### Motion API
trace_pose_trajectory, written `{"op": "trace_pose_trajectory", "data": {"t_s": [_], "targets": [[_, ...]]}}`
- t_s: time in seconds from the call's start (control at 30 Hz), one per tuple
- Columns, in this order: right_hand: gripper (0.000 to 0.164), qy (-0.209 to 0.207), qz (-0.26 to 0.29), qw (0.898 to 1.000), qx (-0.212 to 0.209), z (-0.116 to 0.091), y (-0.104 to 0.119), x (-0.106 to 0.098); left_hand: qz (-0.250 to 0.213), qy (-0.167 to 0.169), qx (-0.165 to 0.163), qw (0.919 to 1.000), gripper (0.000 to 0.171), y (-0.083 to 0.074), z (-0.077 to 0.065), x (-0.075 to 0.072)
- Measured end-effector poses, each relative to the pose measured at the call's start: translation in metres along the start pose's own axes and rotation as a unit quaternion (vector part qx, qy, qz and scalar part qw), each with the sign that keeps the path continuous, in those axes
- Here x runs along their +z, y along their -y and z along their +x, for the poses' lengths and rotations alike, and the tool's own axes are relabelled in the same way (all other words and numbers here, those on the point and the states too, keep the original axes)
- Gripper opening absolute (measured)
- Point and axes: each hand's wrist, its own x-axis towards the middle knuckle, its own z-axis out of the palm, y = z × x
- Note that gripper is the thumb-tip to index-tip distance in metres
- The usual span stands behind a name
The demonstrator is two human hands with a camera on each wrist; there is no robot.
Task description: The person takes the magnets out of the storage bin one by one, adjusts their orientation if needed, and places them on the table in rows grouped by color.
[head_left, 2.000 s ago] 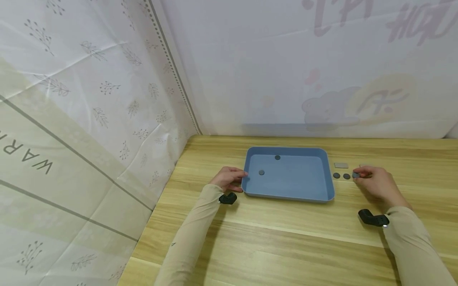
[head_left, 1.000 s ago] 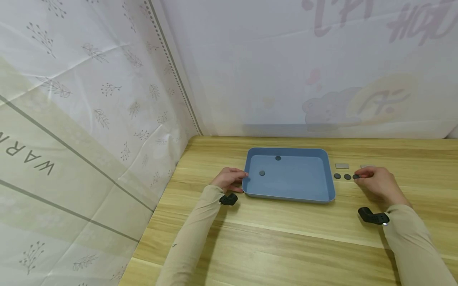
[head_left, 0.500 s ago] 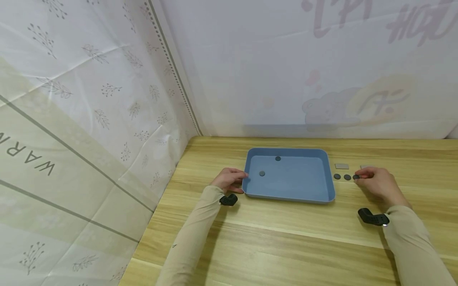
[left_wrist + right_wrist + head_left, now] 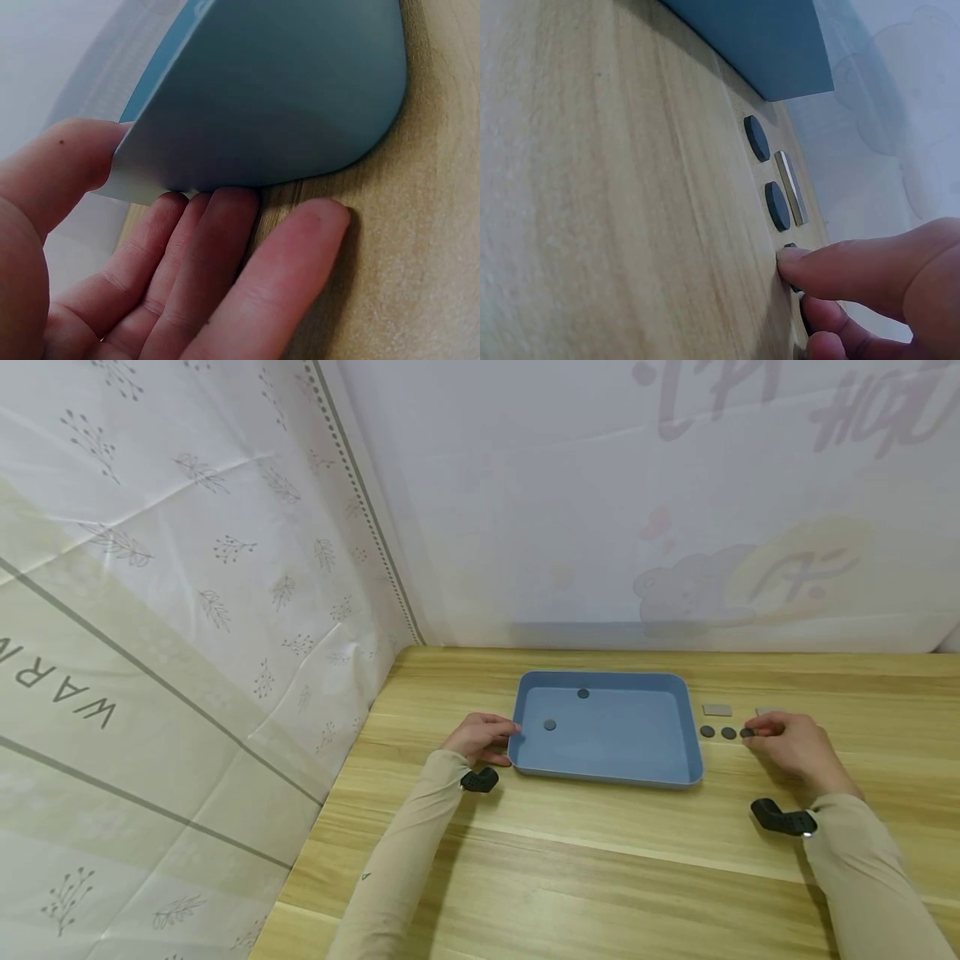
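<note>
My left hand (image 4: pixel 480 739) grips the left wall of a shallow blue tray (image 4: pixel 615 743). In the left wrist view one digit hooks over the tray's rim (image 4: pixel 139 120), while other fingertips meet the wall's outer lower side. To the right of the tray, my right hand (image 4: pixel 801 750) pinches a small dark grey disc (image 4: pixel 747 732) at the table surface. That disc is mostly covered by the fingers in the right wrist view. Two more discs, one near the tray (image 4: pixel 707 732) and a middle one (image 4: pixel 729 733), lie flat in line with it.
Inside the tray lie two discs, one by the back wall (image 4: pixel 583 693) and one farther left (image 4: pixel 550 725). Behind the row of discs sit a flat grey rectangular bar (image 4: pixel 717 710) and a second bar (image 4: pixel 765 711), partly hidden by the right hand. Curtains stand behind the wooden table (image 4: pixel 555 868).
The disc in my right hand, tilted up two seconds ago, now sits lower and flatter at the right end of the row. My left hand keeps its hold on the tray.
</note>
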Motion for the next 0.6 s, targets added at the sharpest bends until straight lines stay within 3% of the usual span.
{"op": "trace_pose_trajectory", "data": {"t_s": [0.2,0.37,0.6], "targets": [[0.046,-0.006,0.013,1.000,-0.001,-0.002,0.002,-0.002,0.002,0.001,0.002,1.0000,0.032,0.001,0.000,-0.001],[0.047,-0.038,0.022,0.999,-0.013,0.000,0.010,-0.003,0.005,0.002,0.001,1.0000,0.033,0.000,0.000,-0.001],[0.051,-0.067,0.135,0.987,-0.054,-0.001,0.044,-0.002,0.006,0.000,0.000,1.0000,0.034,0.000,0.001,-0.001]]}}
